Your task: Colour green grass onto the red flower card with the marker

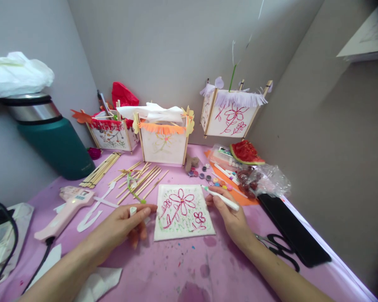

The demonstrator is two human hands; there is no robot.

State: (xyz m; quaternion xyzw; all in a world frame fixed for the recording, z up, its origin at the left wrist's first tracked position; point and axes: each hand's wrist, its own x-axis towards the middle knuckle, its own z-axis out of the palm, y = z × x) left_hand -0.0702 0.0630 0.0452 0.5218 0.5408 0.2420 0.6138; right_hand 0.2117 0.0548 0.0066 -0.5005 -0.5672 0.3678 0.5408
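Tabletop (164, 264), held marker (227, 200), pens (103, 101) in red-fringed box (111, 139)

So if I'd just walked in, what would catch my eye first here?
Probably the card with magenta flowers, front and centre between the two hands, the right hand holding a white pen at its upper right edge. Next, perhaps, the purple-fringed box at upper right, and the big teal bottle at far left.
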